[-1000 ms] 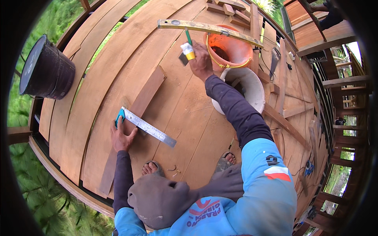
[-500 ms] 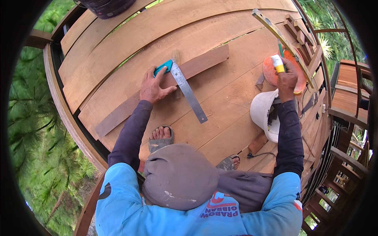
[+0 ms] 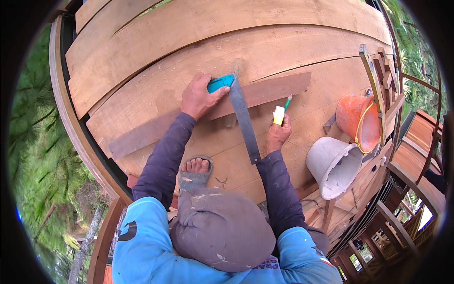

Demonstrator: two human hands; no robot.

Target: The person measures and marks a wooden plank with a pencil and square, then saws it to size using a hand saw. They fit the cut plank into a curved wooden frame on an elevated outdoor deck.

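Observation:
A long narrow brown board (image 3: 276,91) lies slantwise over the planks, with a short wood piece (image 3: 231,120) under it. My left hand (image 3: 198,97) grips the teal handle of a try square (image 3: 245,124). Its metal blade crosses the board and reaches toward my right forearm. My right hand (image 3: 278,135) is closed on a green pencil (image 3: 287,102), its tip up near the board's lower edge. A small white and yellow object (image 3: 278,115), whose kind I cannot make out, sits in the same fingers.
At the right, a whitish bucket (image 3: 326,163) lies tipped beside an orange bucket (image 3: 352,118) with a yellow handle. Near them stand a long spirit level (image 3: 372,80) and several wood offcuts (image 3: 388,78). A dark railing edge (image 3: 64,90) bounds the left side. My sandalled foot (image 3: 195,168) is close by.
My right hand has come left from above the buckets to the board, carrying the pencil and the white and yellow object. My left hand still holds the square. The view has shifted.

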